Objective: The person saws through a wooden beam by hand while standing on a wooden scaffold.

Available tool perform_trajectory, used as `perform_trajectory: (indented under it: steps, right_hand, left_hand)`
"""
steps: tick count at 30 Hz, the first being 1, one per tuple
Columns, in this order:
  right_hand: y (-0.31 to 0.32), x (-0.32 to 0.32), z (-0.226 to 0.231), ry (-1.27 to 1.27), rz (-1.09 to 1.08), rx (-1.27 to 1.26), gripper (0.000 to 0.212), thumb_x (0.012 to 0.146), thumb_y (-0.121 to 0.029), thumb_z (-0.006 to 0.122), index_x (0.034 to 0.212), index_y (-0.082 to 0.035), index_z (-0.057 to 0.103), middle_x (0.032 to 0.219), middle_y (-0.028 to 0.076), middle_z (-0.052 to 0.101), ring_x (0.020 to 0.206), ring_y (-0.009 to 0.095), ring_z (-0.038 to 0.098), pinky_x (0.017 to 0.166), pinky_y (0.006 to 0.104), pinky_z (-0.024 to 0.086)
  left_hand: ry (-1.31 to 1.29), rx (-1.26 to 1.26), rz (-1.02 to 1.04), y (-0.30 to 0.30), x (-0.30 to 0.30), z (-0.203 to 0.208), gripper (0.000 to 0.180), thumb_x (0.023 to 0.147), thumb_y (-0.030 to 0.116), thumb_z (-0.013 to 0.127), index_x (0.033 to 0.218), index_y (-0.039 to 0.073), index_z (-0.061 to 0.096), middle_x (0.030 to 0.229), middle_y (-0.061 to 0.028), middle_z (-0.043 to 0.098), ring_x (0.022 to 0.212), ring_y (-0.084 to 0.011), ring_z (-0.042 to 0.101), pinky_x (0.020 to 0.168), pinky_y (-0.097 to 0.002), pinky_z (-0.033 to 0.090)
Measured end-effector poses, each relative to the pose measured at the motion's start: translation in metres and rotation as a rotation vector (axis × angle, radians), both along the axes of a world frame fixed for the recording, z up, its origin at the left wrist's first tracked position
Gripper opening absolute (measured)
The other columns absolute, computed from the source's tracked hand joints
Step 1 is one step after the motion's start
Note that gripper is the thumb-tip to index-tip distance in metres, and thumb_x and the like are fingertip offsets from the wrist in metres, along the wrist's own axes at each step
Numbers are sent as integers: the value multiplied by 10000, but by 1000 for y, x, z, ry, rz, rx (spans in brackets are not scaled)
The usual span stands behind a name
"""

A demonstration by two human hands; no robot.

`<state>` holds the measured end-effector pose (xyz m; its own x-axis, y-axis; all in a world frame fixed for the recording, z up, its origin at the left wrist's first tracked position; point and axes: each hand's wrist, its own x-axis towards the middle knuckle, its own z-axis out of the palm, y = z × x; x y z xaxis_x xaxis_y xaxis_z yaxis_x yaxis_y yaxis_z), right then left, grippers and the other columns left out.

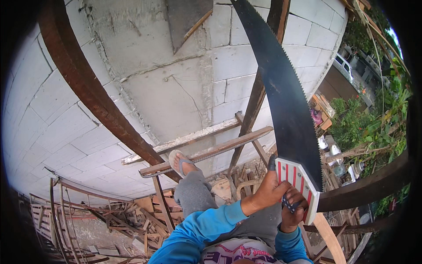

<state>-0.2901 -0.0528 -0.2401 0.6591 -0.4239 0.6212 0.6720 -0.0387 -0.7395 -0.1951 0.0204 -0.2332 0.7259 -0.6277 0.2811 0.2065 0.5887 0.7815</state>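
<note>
A large handsaw [285,97] rises in front of me, its dark, toothed blade pointing up and away. Its white handle with red stripes [301,187] is at the lower end. My left hand [267,190] grips the handle's left edge, thumb against it. Closed around the handle's lower part is my right hand [293,215], with some fingers hidden behind it. Between the hands is a dark blue patterned patch [288,204], which I cannot make out clearly. Both arms wear blue sleeves. My foot in a flip-flop [182,163] rests on a narrow wooden beam [220,150].
A white block wall [237,66] with a grey cement panel stands ahead. Dark wooden beams [83,79] cross the left, middle and right. A pale timber [329,237] lies by my right arm. Scrap wood [149,220] covers the ground far below; plants [351,123] grow at right.
</note>
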Motion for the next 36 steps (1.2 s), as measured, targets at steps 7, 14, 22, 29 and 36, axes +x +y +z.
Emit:
perform_trajectory:
  steps: [7,14,22,29,36]
  right_hand:
    - [-10,-15,-76,427,-156,141,352,914,-413,539,923,-63,499,899,85,553,904,207,556,817,371,465]
    - [-33,1,-136,612,27,182,377,923,-428,530,916,-51,512,878,81,566,864,193,570,767,350,476]
    - [-54,-7,-189,686,66,193,408,933,-444,519,908,-37,526,855,76,580,819,177,586,709,327,488]
    - [-85,-35,-184,908,-98,25,333,896,-295,639,840,32,618,731,59,642,686,109,565,604,295,436]
    - [-122,-111,-237,1097,-849,95,244,869,-201,666,799,14,575,694,84,606,635,179,557,615,330,447]
  left_hand:
    - [89,290,42,-18,-21,-100,369,931,23,522,1261,17,356,1066,-50,558,919,-85,543,757,-246,464]
    - [55,258,390,-42,-8,-91,348,914,31,570,1226,-33,430,1043,-76,597,959,-108,570,798,-276,491]
    - [72,360,434,-52,0,-112,301,898,-4,564,1182,-21,463,1009,-68,607,911,-101,583,722,-254,495]
    - [347,465,344,-48,14,-98,181,861,-16,594,1009,23,496,859,-57,595,674,-89,540,590,-236,449]
    - [766,409,279,-56,12,-73,166,823,-19,576,968,26,510,848,-65,568,684,-140,526,609,-262,473]
